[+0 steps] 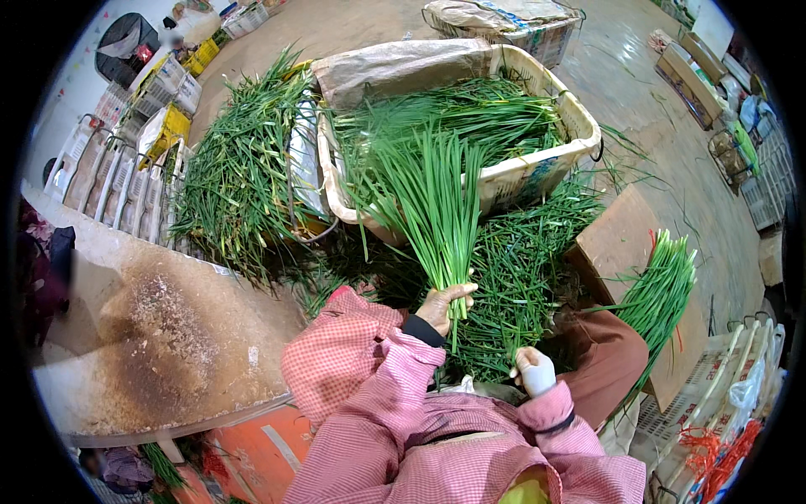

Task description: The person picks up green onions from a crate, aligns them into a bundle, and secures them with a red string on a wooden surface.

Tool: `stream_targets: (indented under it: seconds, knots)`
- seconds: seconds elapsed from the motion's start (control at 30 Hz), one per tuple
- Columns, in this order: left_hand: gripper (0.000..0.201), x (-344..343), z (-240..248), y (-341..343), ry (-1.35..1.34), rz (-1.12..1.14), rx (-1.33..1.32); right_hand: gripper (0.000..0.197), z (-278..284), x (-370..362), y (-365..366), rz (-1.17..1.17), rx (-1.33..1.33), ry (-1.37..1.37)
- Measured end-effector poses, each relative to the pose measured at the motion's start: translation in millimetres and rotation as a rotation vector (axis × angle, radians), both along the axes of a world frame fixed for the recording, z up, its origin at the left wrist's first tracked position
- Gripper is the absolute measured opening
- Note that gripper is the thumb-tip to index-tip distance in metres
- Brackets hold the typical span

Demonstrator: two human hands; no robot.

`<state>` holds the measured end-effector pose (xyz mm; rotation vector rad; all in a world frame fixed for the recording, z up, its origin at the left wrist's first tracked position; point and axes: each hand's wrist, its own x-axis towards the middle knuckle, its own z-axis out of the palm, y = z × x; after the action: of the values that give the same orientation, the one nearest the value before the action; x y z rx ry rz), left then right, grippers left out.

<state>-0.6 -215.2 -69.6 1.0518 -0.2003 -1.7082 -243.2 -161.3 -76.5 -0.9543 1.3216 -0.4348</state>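
A fanned bunch of garlic chives [428, 197] stands upright, its pale stem ends wrapped by my left hand [442, 307]. Its leaf tips reach up over the near rim of a white plastic crate [579, 147], in which more long chives lie. Lower and to the right, by my lap, my right hand [535, 371] is closed, with a pale covering over its back. Some green leaves show at its fingertips; they look like a few loose chive leaves. Beneath both hands spreads a heap of loose chive scraps [520, 290].
Left of the crate, a large pile of chives [243, 168] lies over another container. Tied chives [663, 281] rest on a cardboard sheet [621, 235] at right. A stained board [180, 336] fills the left side. Red ties [722, 458] hang on a crate at lower right.
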Motion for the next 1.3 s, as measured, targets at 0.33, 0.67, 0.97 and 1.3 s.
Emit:
stream_targets:
  seconds: [0.33, 0.67, 0.97, 1.3]
  knots:
    - [0.037, 60, 90, 100, -0.342, -0.794, 0.111, 0.088, 141, 104, -28, 0.963, -1.719, 0.561]
    - [0.055, 97, 127, 159, -0.122, -0.888, -0.118, 0.062, 159, 158, -14, 1.346, -1.282, 0.146]
    - [0.089, 121, 133, 212, -0.556, 0.385, -0.736, 0.06, 260, 254, 12, 0.875, -1.25, -0.078]
    - [0.042, 96, 174, 198, -0.519, 0.19, -0.46, 0.064, 223, 283, 19, 0.439, -0.627, -0.828]
